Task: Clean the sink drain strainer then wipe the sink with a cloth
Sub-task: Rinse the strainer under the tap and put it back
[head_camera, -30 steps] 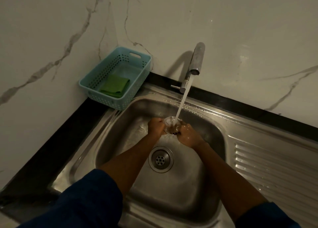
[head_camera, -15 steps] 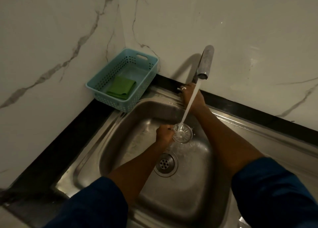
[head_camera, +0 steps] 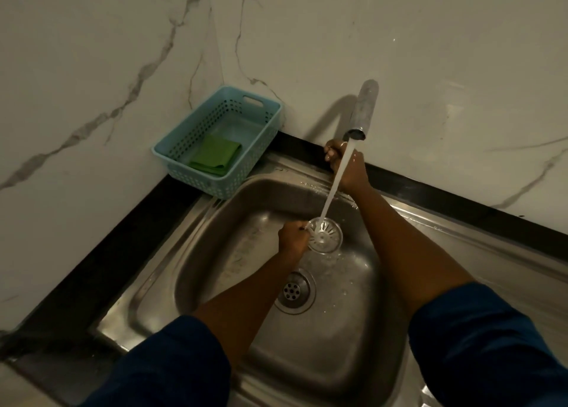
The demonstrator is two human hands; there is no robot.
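Left fingers (head_camera: 302, 226): clenched in a pinch on the left edge of the strainer (head_camera: 325, 236); the left hand (head_camera: 293, 240) holds it up off the basin floor.
Strainer: a round slotted metal disc lying directly right of those fingers, slotted face turned up. Being round, it has no long axis to line up.
Water stream (head_camera: 335, 183): falls slantwise from the spout and lands on the strainer's far-left part, just beside the pinching fingertips.
Right fingers (head_camera: 331, 149): curled shut at the foot of the faucet (head_camera: 364, 111), apparently grasping the tap lever (the lever itself is hidden under the hand). The right hand (head_camera: 349, 168) is well beyond the left fingers, to their right.
Drain (head_camera: 293, 291): open, straight back towards the person from the left fingers and near them. This is the relation that counts, because the strainer would need only a short drop back to be reseated.
Nearer hand: the left, which already holds the strainer above the drain; the right is far from it.
Sink (head_camera: 212, 253): steel basin around both hands, wet beneath the strainer.
Cloth (head_camera: 215, 155): green and folded, untouched in the blue basket (head_camera: 172, 158), far left of both hands and beyond the sink's corner.
Stage, as a judgement: rinsing is under way and wiping has not begun.
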